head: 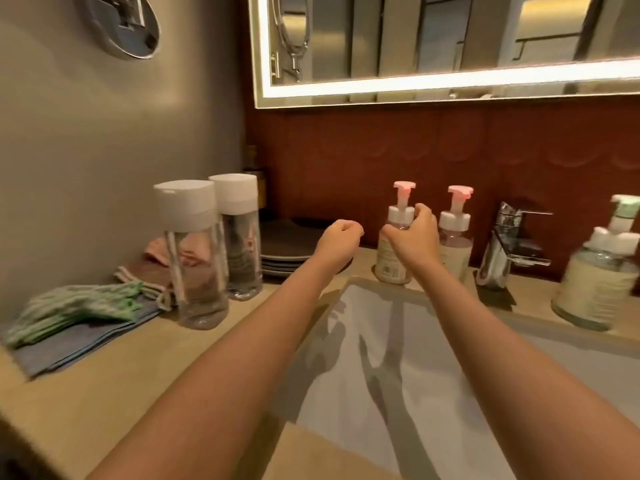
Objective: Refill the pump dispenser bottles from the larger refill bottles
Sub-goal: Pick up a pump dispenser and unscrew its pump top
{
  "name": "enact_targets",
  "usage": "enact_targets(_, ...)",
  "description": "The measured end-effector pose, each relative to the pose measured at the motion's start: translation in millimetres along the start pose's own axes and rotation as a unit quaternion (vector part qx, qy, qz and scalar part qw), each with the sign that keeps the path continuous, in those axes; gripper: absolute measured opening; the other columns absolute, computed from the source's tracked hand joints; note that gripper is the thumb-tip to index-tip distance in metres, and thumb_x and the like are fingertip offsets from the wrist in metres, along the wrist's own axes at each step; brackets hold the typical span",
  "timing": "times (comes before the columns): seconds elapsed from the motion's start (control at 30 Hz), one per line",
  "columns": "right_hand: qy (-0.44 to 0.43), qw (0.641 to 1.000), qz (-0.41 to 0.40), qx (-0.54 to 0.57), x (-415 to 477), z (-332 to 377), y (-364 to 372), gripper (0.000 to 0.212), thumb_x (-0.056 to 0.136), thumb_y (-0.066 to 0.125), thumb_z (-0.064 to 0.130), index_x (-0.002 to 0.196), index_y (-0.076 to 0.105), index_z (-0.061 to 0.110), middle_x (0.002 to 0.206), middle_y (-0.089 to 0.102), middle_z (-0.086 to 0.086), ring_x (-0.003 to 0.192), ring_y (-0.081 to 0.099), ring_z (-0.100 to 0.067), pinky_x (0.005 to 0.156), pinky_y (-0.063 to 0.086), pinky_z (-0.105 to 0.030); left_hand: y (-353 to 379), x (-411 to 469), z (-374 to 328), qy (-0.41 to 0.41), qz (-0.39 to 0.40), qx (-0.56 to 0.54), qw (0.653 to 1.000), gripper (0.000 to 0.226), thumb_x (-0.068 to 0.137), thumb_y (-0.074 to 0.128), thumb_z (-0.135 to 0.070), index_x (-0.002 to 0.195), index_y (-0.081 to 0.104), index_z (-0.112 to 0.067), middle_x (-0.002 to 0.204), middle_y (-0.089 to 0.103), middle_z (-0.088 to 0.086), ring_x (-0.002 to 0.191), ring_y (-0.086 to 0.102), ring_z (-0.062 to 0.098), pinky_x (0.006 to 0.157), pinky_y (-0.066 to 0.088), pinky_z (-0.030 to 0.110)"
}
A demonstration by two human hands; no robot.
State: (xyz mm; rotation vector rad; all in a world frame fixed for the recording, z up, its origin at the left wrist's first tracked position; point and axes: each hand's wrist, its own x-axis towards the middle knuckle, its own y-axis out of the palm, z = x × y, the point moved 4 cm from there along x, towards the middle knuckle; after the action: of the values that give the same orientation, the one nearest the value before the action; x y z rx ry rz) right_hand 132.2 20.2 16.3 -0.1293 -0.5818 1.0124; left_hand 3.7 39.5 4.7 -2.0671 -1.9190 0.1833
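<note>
Two small pump dispenser bottles with pink pump heads stand behind the sink. My right hand (414,237) is wrapped around the neck of the left pump bottle (391,261). The second pump bottle (455,237) stands just to its right, untouched. My left hand (337,242) hovers left of them in a loose fist, holding nothing. Two tall clear refill bottles with white caps, the nearer one (194,258) and the farther one (240,237), stand on the counter at the left. A larger green-topped pump bottle (599,278) is at the far right.
A white sink basin (433,375) lies below my arms. A chrome tap (509,244) stands behind it. Stacked dark plates (284,251) sit beside the refill bottles. Folded cloths (79,317) lie on the counter's left side. A lit mirror (450,46) hangs above.
</note>
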Motion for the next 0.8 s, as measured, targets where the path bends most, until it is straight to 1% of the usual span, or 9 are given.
enact_targets(0.1, -0.001, 1.000, 0.008, -0.015, 18.6, -9.2, 7.5, 0.083, 0.086, 0.062, 0.018, 0.148, 0.009, 0.008, 0.153, 0.017, -0.009, 0.137, 0.027, -0.026, 0.107, 0.029, -0.036, 21.4, 25.3, -0.5, -0.013, 0.013, -0.016, 1.000, 0.037, 0.097, 0.038, -0.029, 0.131, 0.046, -0.015, 0.131, 0.051, 0.005, 0.121, 0.047, 0.023, 0.104, 0.038, 0.041)
enact_targets(0.17, 0.002, 1.000, 0.026, -0.016, 26.2, -13.4, 17.1, 0.087, 0.086, 0.063, 0.017, 0.149, 0.003, 0.009, 0.155, 0.010, -0.009, 0.138, 0.025, -0.027, 0.107, 0.029, -0.036, 30.0, 36.3, 0.0, -0.019, 0.027, -0.031, 0.999, 0.037, 0.097, 0.035, -0.028, 0.130, 0.045, -0.013, 0.129, 0.050, 0.008, 0.121, 0.045, 0.025, 0.102, 0.036, 0.040)
enact_targets(0.3, 0.014, 0.999, -0.011, -0.028, 44.5, -24.1, 31.8, 0.090, 0.085, 0.064, 0.017, 0.148, 0.002, 0.009, 0.154, 0.011, -0.011, 0.137, 0.028, -0.029, 0.105, 0.032, -0.036, 33.9, 49.0, 8.0, -0.009, 0.032, -0.029, 0.999, 0.025, 0.099, 0.027, -0.026, 0.087, 0.049, -0.022, 0.104, 0.049, 0.004, 0.105, 0.045, 0.023, 0.094, 0.036, 0.038)
enact_targets(0.37, 0.039, 0.998, -0.043, -0.016, 53.6, -29.0, 31.7, 0.090, 0.084, 0.066, 0.019, 0.148, 0.004, 0.007, 0.151, 0.019, -0.013, 0.135, 0.029, -0.030, 0.105, 0.032, -0.038, 35.4, 54.9, 12.3, -0.004, 0.043, -0.027, 0.999, 0.035, 0.099, 0.023, -0.028, 0.115, 0.053, -0.017, 0.122, 0.051, 0.008, 0.119, 0.042, 0.026, 0.101, 0.032, 0.039)
enact_targets(0.4, 0.053, 0.997, -0.047, -0.015, 58.1, -32.3, 32.5, 0.091, 0.083, 0.067, 0.020, 0.147, 0.004, 0.006, 0.150, 0.021, -0.014, 0.135, 0.029, -0.031, 0.105, 0.032, -0.039, 36.1, 56.3, 12.5, -0.005, 0.041, -0.027, 0.999, 0.042, 0.100, 0.022, -0.028, 0.132, 0.045, -0.014, 0.136, 0.045, 0.009, 0.127, 0.038, 0.027, 0.105, 0.029, 0.039)
enact_targets(0.47, 0.080, 0.996, -0.023, -0.032, 64.4, -39.4, 37.8, 0.097, 0.080, 0.071, 0.022, 0.147, 0.003, 0.006, 0.148, 0.025, -0.017, 0.134, 0.030, -0.033, 0.105, 0.033, -0.041, 36.5, 57.6, 11.9, -0.008, 0.042, -0.022, 0.999, 0.046, 0.100, 0.021, -0.028, 0.141, 0.035, -0.012, 0.145, 0.037, 0.009, 0.133, 0.034, 0.026, 0.107, 0.026, 0.039)
enact_targets(0.57, 0.097, 0.992, -0.011, -0.081, 65.1, -50.0, 41.8, 0.103, 0.077, 0.074, 0.029, 0.146, 0.002, 0.008, 0.141, 0.038, -0.018, 0.126, 0.043, -0.035, 0.097, 0.041, -0.045, 36.5, 53.7, 13.1, -0.005, 0.053, -0.019, 0.998, 0.041, 0.100, 0.022, -0.026, 0.133, 0.043, -0.013, 0.136, 0.043, 0.010, 0.119, 0.041, 0.025, 0.098, 0.031, 0.038)
enact_targets(0.63, 0.102, 0.989, -0.010, -0.104, 63.9, -51.4, 41.7, 0.110, 0.074, 0.076, 0.038, 0.147, -0.001, 0.009, 0.141, 0.039, -0.018, 0.126, 0.044, -0.035, 0.096, 0.041, -0.046, 31.0, 47.6, 13.0, -0.008, 0.054, -0.025, 0.998, 0.029, 0.100, 0.025, -0.024, 0.110, 0.051, -0.018, 0.117, 0.044, 0.007, 0.104, 0.039, 0.019, 0.088, 0.030, 0.034)
enact_targets(0.8, 0.092, 0.991, 0.000, -0.101, 57.9, -44.2, 47.4, 0.113, 0.071, 0.076, 0.043, 0.147, 0.001, 0.009, 0.138, 0.044, -0.017, 0.123, 0.048, -0.034, 0.094, 0.045, -0.046, 2.8, 34.1, 11.4, -0.002, 0.027, -0.018, 0.999, 0.029, 0.098, 0.032, -0.028, 0.116, 0.050, -0.014, 0.101, 0.045, -0.002, 0.094, 0.043, 0.013, 0.085, 0.034, 0.033)
